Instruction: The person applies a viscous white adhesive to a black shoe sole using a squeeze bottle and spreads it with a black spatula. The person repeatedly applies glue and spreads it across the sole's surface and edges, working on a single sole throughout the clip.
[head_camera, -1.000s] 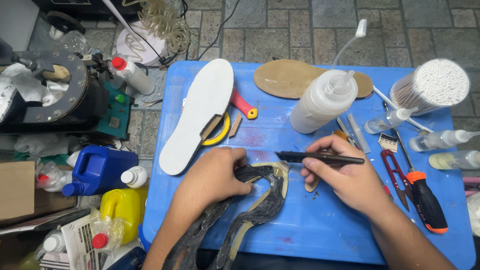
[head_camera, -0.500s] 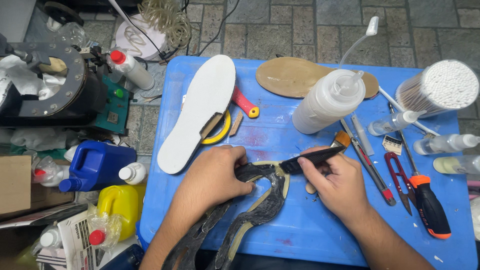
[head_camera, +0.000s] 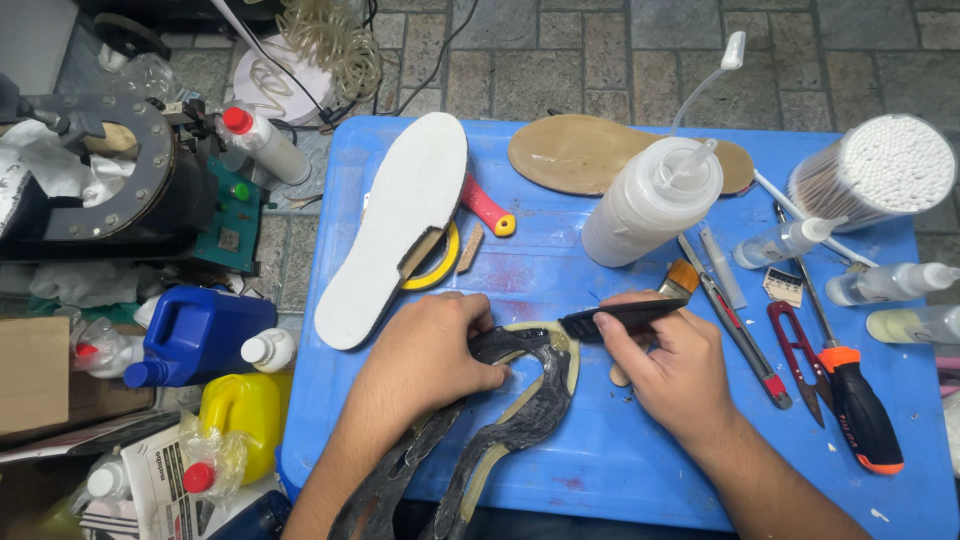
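A black, worn shoe outsole (head_camera: 520, 415) with a pale yellow rim lies on the blue plastic table (head_camera: 600, 470), running from the table's middle down to the near edge. My left hand (head_camera: 425, 355) presses on its toe end, fingers curled over the black rubber. My right hand (head_camera: 670, 365) grips a black-handled brush (head_camera: 615, 320) lying flat, its head touching the sole's rim at the toe.
A white insole (head_camera: 400, 225), yellow tape roll, red-handled tool and tan insole (head_camera: 580, 155) lie behind. A glue squeeze bottle (head_camera: 650, 200), cotton swab tub (head_camera: 880, 170), small bottles, a paintbrush, knife, red snips (head_camera: 795, 355) and screwdriver (head_camera: 860, 410) crowd the right. Jugs and a machine stand left.
My right hand has turned the black brush from pointing right to lying with its head against the sole's toe rim. My left hand has stayed pressed on the sole.
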